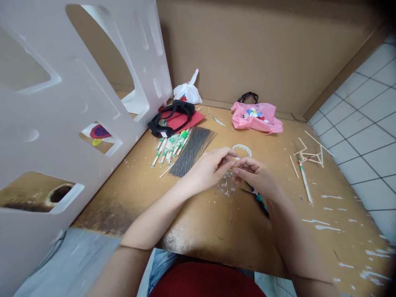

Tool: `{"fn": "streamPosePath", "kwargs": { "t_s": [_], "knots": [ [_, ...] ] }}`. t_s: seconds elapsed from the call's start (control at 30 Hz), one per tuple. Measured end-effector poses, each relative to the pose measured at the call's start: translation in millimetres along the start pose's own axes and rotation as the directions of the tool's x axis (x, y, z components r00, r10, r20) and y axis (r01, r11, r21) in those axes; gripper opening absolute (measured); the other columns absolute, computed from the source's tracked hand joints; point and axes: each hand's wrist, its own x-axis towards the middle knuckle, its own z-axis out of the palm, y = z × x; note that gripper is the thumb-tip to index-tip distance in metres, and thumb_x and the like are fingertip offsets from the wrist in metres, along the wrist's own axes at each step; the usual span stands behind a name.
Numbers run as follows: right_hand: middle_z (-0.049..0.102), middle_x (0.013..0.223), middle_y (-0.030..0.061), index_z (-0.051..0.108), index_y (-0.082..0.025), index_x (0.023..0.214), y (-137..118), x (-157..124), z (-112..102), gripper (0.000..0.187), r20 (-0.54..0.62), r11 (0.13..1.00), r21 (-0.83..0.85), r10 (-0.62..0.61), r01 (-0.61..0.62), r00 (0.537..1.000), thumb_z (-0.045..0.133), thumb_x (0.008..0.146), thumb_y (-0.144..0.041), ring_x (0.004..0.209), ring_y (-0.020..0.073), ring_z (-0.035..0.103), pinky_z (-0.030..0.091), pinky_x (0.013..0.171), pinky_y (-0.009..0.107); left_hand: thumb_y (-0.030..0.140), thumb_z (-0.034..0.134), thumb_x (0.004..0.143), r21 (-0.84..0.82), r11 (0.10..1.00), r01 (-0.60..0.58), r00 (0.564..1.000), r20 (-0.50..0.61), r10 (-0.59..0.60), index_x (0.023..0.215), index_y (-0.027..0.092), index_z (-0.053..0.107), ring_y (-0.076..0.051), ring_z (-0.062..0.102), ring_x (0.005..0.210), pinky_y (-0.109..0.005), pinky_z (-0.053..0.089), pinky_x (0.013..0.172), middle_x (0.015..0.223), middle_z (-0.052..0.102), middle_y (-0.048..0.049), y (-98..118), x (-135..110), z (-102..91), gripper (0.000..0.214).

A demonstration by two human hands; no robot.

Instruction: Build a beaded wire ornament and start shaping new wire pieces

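Since I'm following this remotely through the head cam, here's my read, starting closest in. Past the dark red fabric [207,280] on the wearer's lap comes the worn brown tabletop [198,210]. A pair of scissors with teal-and-black handles [260,199] lies just beside the right hand [253,171], partly under it from my angle. Between the forearms there's a clear, glittery cluster [228,185], maybe plastic; I can't tell if it hangs from the fingers or rests on the table.

Right above that is the main action: the left hand [213,168] and right hand both look pinched, thumb to fingers, tips nearly meeting on a tiny yellow piece [234,165]. Too small to say what it is. I'd call the step fiddly fingertip work on that piece. IMO the next move calls for a light, steady pinch on both sides and no tug on the clear stuff.

Just beyond the fingers sits a flat white ring [249,152]. Off left is a fan of thin dark-grey rods [192,153]; well right, a loose frame of pale wooden sticks [312,158]. Farther back: an open pink plastic bag [239,119] and a knotted white plastic bag [189,93].
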Motion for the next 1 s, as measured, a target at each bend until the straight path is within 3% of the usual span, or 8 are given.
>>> {"fn": "streamPosePath", "kwargs": {
  "t_s": [0.17, 0.37, 0.5, 0.7, 0.8, 0.9, 1.0],
  "knots": [
    [0.062, 0.063, -0.0013, 0.057, -0.019, 0.078, 0.8, 2.6, -10.6, 0.020, 0.003, 0.998, -0.027, -0.063, 0.063, 0.998, 0.065, 0.075, -0.038, 0.055, 0.0107, 0.058, 0.047, 0.057, 0.025, 0.024, 0.049, 0.085, 0.142, 0.990, -0.009, 0.997, 0.082, -0.003, 0.093, 0.017, 0.062, -0.012, 0.053, 0.073, -0.025, 0.041, 0.066, 0.082, 0.058, -0.0028, -5.4, 0.7, 1.1, 0.016],
    [0.061, 0.062, -0.0019, 0.057, -0.019, 0.079, 1.9, 4.1, -13.8, 0.021, 0.015, 0.997, -0.032, -0.075, 0.075, 0.997, 0.065, 0.075, -0.038, 0.055, 0.0104, 0.057, 0.048, 0.058, 0.025, 0.017, 0.048, 0.085, 0.182, 0.982, -0.043, 0.997, 0.069, 0.031, 0.085, 0.015, 0.062, -0.012, 0.053, 0.074, -0.025, 0.041, 0.067, 0.080, 0.058, -0.0030, -3.3, 1.1, 7.1, 0.015],
    [0.063, 0.062, -0.0012, 0.056, -0.019, 0.076, 3.9, 4.8, -11.6, 0.024, -0.031, 0.999, -0.002, -0.048, 0.048, 0.998, 0.068, 0.071, -0.039, 0.055, 0.0111, 0.058, 0.048, 0.057, 0.026, 0.019, 0.046, 0.087, 0.229, 0.970, -0.080, 0.996, 0.062, 0.068, 0.086, 0.014, 0.062, -0.014, 0.054, 0.078, -0.026, 0.042, 0.071, 0.081, 0.058, -0.0042, 0.7, -1.5, 6.9, 0.017],
    [0.060, 0.064, -0.0021, 0.054, -0.019, 0.068, 3.1, 3.5, -8.9, 0.027, -0.076, 0.997, 0.066, -0.033, 0.038, 0.997, 0.075, 0.063, -0.035, 0.054, 0.0108, 0.057, 0.049, 0.056, 0.027, 0.025, 0.041, 0.090, 0.347, 0.929, -0.127, 0.986, 0.147, 0.081, 0.082, 0.016, 0.062, -0.016, 0.052, 0.078, -0.028, 0.042, 0.068, 0.081, 0.055, -0.0048, 9.2, -5.6, 4.0, 0.025],
    [0.060, 0.069, -0.0016, 0.053, -0.020, 0.067, 1.6, 2.4, -8.7, 0.025, -0.052, 0.995, 0.074, -0.063, 0.067, 0.997, 0.074, 0.064, -0.032, 0.056, 0.0100, 0.056, 0.048, 0.056, 0.026, 0.027, 0.043, 0.089, 0.273, 0.954, -0.127, 0.984, 0.154, 0.087, 0.083, 0.018, 0.061, -0.016, 0.053, 0.083, -0.029, 0.043, 0.074, 0.086, 0.056, -0.0048, 6.0, -3.7, 1.8, 0.021],
    [0.058, 0.071, -0.0014, 0.052, -0.021, 0.067, 0.3, 0.6, -8.1, 0.023, -0.027, 0.994, 0.043, -0.101, 0.102, 0.994, 0.072, 0.066, -0.032, 0.058, 0.0099, 0.055, 0.047, 0.056, 0.026, 0.028, 0.049, 0.087, 0.082, 0.992, -0.098, 0.990, 0.106, 0.089, 0.095, 0.019, 0.057, -0.017, 0.053, 0.095, -0.032, 0.043, 0.084, 0.099, 0.059, -0.0053, -3.1, 0.5, 0.5, 0.015],
    [0.058, 0.075, -0.0006, 0.052, -0.021, 0.068, -1.0, -2.5, -6.3, 0.018, -0.009, 0.983, -0.039, -0.182, 0.181, 0.983, 0.067, 0.070, -0.029, 0.062, 0.0109, 0.055, 0.047, 0.059, 0.027, 0.022, 0.042, 0.089, -0.096, 0.995, -0.037, 0.990, 0.133, 0.050, 0.106, 0.019, 0.050, -0.015, 0.056, 0.096, -0.032, 0.044, 0.085, 0.102, 0.061, -0.0057, -10.4, 3.7, 1.5, 0.019]
  ]
}}
